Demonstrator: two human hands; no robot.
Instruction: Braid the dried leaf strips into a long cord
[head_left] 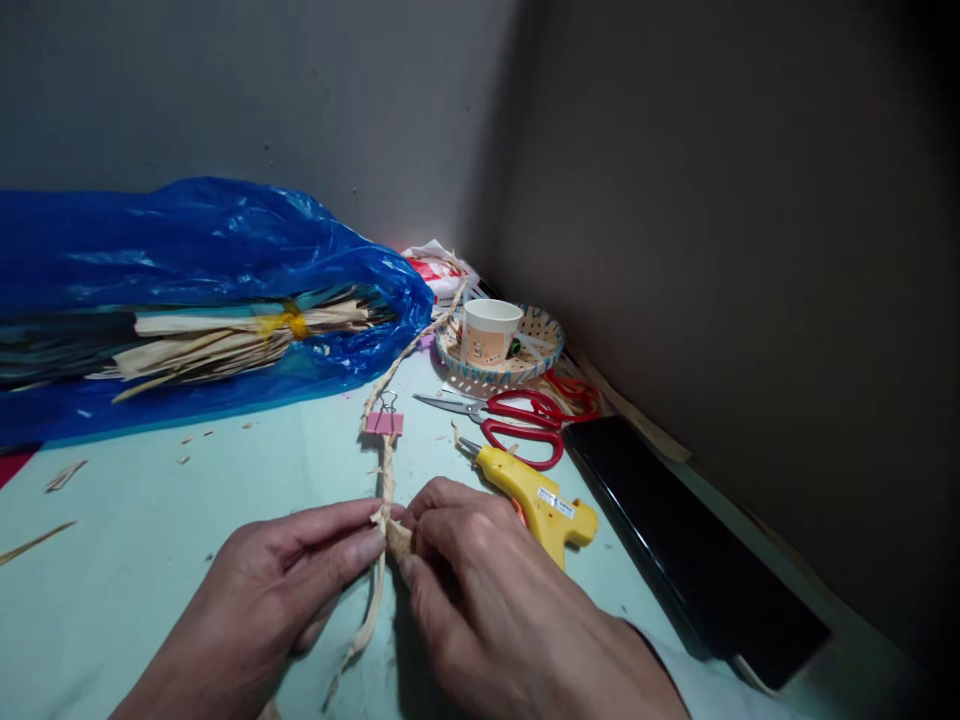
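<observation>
A pale braided cord of dried plant fibre (388,470) runs down from a pink binder clip (384,424) on the table. My left hand (289,570) pinches the cord at its lower end, thumb on top. Close beside it on the right, my right hand (480,580) is closed on a wider strip of the same fibre (400,541). One loose strand (365,630) hangs below my fingers toward the table's front. Beyond the clip, the finished-looking braid (405,352) continues back to the right.
A blue plastic bag (225,230) holds a tied bundle of dried strips (225,340). Right of the clip lie red-handled scissors (517,415), a yellow glue gun (536,490) and a black tablet-like device (690,540). A paper cup (491,335) stands in a woven basket (551,335) near the wall.
</observation>
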